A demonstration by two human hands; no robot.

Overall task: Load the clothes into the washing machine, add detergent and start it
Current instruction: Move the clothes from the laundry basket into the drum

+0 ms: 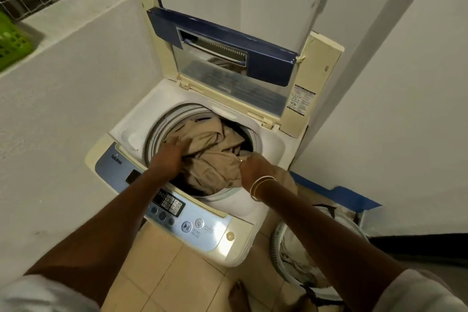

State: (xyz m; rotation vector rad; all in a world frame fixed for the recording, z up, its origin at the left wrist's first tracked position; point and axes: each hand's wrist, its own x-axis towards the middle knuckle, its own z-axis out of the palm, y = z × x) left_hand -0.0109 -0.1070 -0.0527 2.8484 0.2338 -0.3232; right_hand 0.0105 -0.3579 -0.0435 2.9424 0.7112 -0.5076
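Now my left hand, fingers spread, packs the beige clothes down into the drum while my right hand pinches a fold.

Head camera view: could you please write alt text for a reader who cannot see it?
A person's left hand presses on beige clothes in the open top-loading washing machine while the right hand grips a fold at its rim. The lid stands raised, and a basket with more laundry sits on the floor beside it.
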